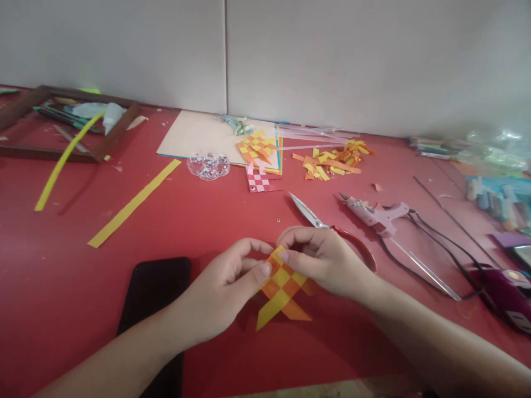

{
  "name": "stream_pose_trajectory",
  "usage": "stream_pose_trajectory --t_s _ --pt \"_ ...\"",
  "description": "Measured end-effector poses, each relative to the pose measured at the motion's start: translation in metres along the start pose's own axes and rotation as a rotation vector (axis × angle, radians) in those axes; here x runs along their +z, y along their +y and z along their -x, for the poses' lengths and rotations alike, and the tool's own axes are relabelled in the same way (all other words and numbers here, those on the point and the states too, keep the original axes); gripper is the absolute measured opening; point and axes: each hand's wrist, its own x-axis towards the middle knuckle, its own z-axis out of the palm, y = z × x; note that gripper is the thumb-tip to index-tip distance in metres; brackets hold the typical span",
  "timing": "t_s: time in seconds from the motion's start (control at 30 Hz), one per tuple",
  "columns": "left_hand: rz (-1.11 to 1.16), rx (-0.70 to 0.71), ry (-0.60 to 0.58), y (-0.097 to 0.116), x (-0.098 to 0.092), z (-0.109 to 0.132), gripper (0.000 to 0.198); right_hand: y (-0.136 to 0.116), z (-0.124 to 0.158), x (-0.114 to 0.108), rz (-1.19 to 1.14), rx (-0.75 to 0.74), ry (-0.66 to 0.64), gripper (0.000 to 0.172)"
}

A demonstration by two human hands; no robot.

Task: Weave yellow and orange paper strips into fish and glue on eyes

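Observation:
Both hands grip a woven paper fish (283, 278) in a yellow and orange check, held just over the red table. My left hand (232, 279) pinches its left edge between thumb and fingers. On the upper right edge, my right hand (319, 257) pinches near the top corner. Loose strip ends, one yellow and one orange, point down toward me. Behind my right hand lie scissors (309, 210) with red handles, partly covered by that hand. A black phone (155, 293) rests under my left forearm.
On the red table (215, 221) lie a yellow strip (135, 204), a pink glue gun (379, 215) with its cord, a pink woven piece (258, 181), a clear case of googly eyes (208, 166), paper scraps (336, 160), paper sheets (194, 135) and a wooden frame (50, 153).

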Motion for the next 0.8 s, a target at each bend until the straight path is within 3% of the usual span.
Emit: stream_pose_trajectory --t_s 0.23,0.4,0.53,0.8 --pt "0.055 -0.005 -0.010 0.000 0.000 0.000 0.031 -0.005 0.000 -0.005 -0.081 -0.048 -0.085 0.018" --pt "0.054 -0.001 0.006 -0.002 0.000 -0.001 0.033 -0.002 0.000 -0.001 -0.047 -0.023 -0.031 0.023" --pt "0.183 -0.015 0.056 -0.001 -0.001 -0.004 0.030 -0.001 -0.001 -0.003 -0.047 -0.028 -0.024 0.029" --pt "0.268 -0.024 0.156 0.003 -0.002 -0.005 0.029 0.005 -0.008 -0.004 -0.320 -0.119 0.079 0.022"
